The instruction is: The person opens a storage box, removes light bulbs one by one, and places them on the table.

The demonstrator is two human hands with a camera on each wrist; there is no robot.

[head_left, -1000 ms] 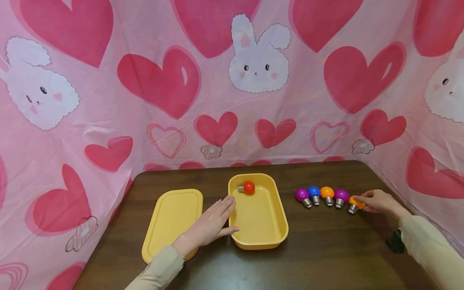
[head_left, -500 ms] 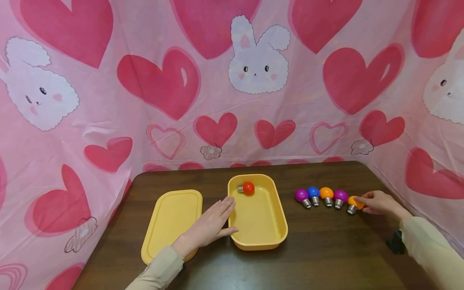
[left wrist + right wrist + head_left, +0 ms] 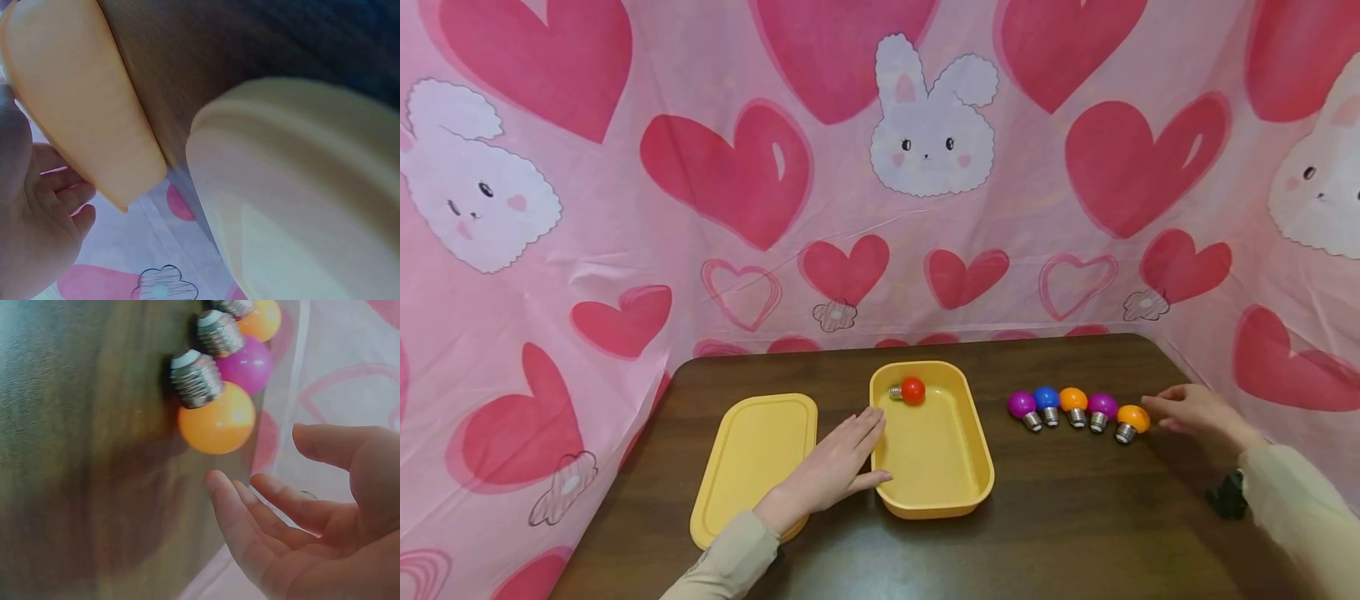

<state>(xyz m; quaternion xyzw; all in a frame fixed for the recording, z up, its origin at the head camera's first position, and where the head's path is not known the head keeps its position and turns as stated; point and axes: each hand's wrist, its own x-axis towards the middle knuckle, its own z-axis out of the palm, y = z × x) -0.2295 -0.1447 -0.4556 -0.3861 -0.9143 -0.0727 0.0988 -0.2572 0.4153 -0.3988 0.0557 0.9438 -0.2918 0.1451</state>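
My left hand [image 3: 835, 462] lies with straight fingers along the left rim of a yellow plastic box [image 3: 936, 504]. In the left wrist view its fingertips sit right at the rim [image 3: 100, 194]. Inside the box, near the back left, is a red light bulb [image 3: 913, 391] on its side. My right hand [image 3: 1198, 412] hovers just right of an orange light bulb [image 3: 1132, 419], fingers loosely extended and holding nothing. The right wrist view has a gap between the fingertips and that orange bulb [image 3: 217, 422], whose metal screw base points toward the near side.
Left of that bulb runs a row of a purple bulb [image 3: 1102, 406], another orange bulb [image 3: 1072, 400], a blue bulb [image 3: 1047, 398] and another purple bulb [image 3: 1022, 405]. A flat yellow lid [image 3: 760, 450] lies left of the box. Behind the table hangs a pink heart-print cloth [image 3: 1030, 208].
My right hand has let go of the rightmost orange bulb and drawn slightly to the right. The left hand stays at the box rim. The bulbs remain in their row.
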